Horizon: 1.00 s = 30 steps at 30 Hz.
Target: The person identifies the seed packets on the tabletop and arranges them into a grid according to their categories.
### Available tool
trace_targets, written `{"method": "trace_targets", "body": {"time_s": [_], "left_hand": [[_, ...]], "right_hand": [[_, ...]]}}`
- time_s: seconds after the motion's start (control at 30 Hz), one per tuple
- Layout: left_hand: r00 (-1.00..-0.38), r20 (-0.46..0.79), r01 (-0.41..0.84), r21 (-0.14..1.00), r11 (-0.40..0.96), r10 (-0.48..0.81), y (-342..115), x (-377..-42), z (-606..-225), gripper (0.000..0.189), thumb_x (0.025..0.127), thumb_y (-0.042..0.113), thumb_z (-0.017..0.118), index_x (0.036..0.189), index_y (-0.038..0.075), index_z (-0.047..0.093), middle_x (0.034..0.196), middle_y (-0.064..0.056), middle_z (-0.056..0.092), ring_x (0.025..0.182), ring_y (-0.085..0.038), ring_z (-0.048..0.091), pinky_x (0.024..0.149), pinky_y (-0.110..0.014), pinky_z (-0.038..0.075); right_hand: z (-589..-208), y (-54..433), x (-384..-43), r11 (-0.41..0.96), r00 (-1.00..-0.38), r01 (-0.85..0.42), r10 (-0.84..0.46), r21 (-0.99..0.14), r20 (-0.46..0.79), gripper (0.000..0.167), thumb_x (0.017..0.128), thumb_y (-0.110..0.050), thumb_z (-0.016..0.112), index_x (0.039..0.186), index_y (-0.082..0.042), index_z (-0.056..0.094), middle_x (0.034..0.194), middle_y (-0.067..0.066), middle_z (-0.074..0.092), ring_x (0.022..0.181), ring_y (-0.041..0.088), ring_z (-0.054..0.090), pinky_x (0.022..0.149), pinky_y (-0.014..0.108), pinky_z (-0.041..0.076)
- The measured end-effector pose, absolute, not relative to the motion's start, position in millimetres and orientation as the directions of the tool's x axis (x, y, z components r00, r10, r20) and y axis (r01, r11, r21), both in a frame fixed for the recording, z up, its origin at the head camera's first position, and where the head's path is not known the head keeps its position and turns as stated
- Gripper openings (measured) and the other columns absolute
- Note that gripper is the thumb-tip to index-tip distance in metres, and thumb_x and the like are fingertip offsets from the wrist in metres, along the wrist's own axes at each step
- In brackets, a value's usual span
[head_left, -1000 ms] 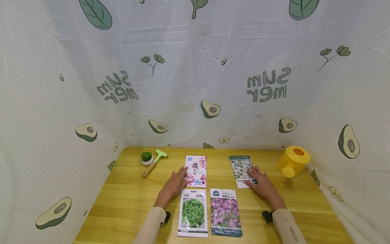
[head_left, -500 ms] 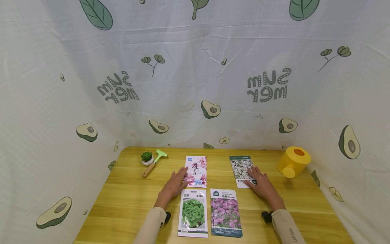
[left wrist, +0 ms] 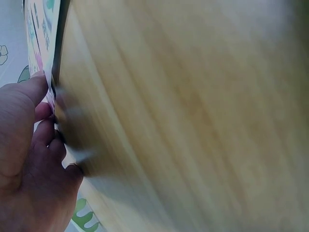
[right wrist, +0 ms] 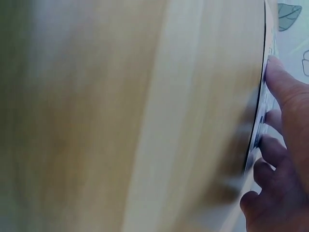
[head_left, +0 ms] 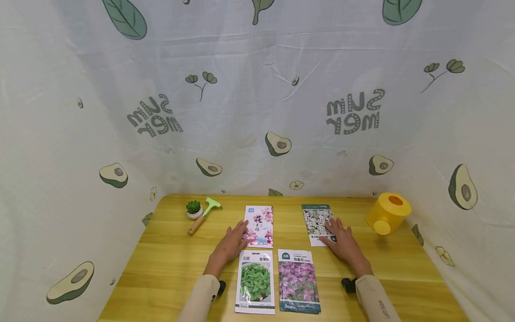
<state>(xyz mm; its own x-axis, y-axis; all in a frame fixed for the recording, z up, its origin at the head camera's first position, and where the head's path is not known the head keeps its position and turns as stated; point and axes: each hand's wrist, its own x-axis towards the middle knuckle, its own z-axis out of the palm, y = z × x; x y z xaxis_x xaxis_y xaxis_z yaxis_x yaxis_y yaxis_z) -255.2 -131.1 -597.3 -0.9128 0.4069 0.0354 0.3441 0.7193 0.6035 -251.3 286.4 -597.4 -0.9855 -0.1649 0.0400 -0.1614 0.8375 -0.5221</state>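
Observation:
My left hand [head_left: 228,243] lies with fingers extended on the left edge of a pink-blossom seed packet [head_left: 263,223]. In the left wrist view its thumb and fingertips touch that packet [left wrist: 47,34] near the wood surface. On the right, my right hand [head_left: 344,241] rests spread over the lower right part of a white-flower seed packet [head_left: 315,219], hiding that corner. The right wrist view shows its thumb and fingertips on the packet's edge. Nearer me lie a green-leaf seed packet [head_left: 255,284] and a purple-flower seed packet [head_left: 298,284], side by side and untouched.
A small potted succulent [head_left: 194,209] and a green-headed hand rake with a wooden handle [head_left: 197,223] sit at the back left of the wooden table [head_left: 161,268]. A yellow watering can [head_left: 388,213] stands back right. A printed curtain [head_left: 241,112] surrounds the table's back and sides.
My right hand has slid slightly left and away from me, and the white-flower seed packet has shifted with it. The left hand and the other packets stay nearly the same.

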Motion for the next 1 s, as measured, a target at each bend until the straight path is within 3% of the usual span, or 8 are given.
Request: {"method": "trace_targets", "body": {"time_s": [0.3, 1.0], "left_hand": [[-0.912, 0.031, 0.341, 0.608, 0.717, 0.409, -132.1, -254.7, -597.2, 0.066, 0.111, 0.014, 0.061, 0.168, 0.001, 0.032, 0.153, -0.019, 0.06, 0.163, -0.039, 0.026, 0.133, -0.063, 0.014], [-0.912, 0.035, 0.346, 0.596, 0.724, 0.408, -131.2, -255.1, -596.5, 0.066, 0.111, 0.013, 0.062, 0.168, 0.0, 0.032, 0.152, -0.018, 0.061, 0.163, -0.037, 0.026, 0.134, -0.061, 0.015]], "right_hand": [[-593.7, 278.2, -255.4, 0.876, -0.988, -0.143, -0.155, -0.461, 0.011, 0.074, 0.106, -0.039, 0.068, 0.157, 0.009, 0.044, 0.167, 0.038, 0.026, 0.158, 0.059, 0.015, 0.123, 0.082, 0.006], [-594.7, 262.1, -261.2, 0.867, -0.986, -0.154, -0.167, -0.474, 0.013, 0.072, 0.106, -0.033, 0.068, 0.159, 0.009, 0.042, 0.17, 0.036, 0.023, 0.159, 0.057, 0.014, 0.123, 0.082, 0.005]]}}
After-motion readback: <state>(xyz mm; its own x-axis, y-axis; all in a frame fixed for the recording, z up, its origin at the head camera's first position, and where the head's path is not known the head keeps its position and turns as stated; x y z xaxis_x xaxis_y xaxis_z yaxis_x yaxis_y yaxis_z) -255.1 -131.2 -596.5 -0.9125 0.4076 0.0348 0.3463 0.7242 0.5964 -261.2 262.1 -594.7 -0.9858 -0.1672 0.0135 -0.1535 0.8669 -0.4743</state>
